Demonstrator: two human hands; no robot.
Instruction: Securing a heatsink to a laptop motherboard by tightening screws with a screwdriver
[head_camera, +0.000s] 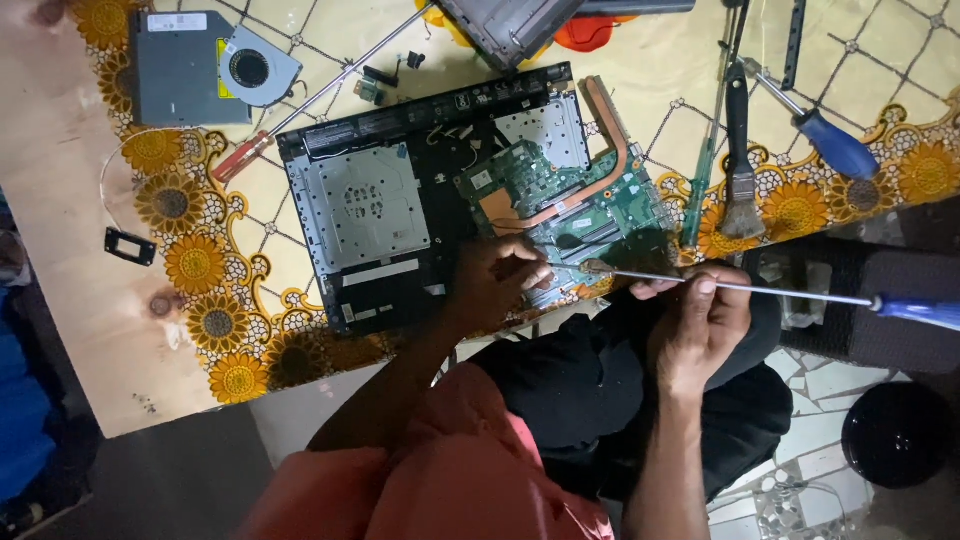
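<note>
**Long screwdriver meets open laptop**

Right hand (695, 320) pinches the thin metal shaft of a long screwdriver (760, 290). Its blue handle sticks out far to the right, and its tip touches the green board (560, 185). Left hand (500, 280) is curled on the laptop's near edge (just beside the tip). The black open laptop (370, 210) lies on a flowery surface (200, 270).

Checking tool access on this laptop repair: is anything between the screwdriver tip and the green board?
Nothing visible. The long screwdriver, held in the right hand, reaches the green board's near edge, tip beside the left hand, whose fingers rest there without covering the tip.
</note>
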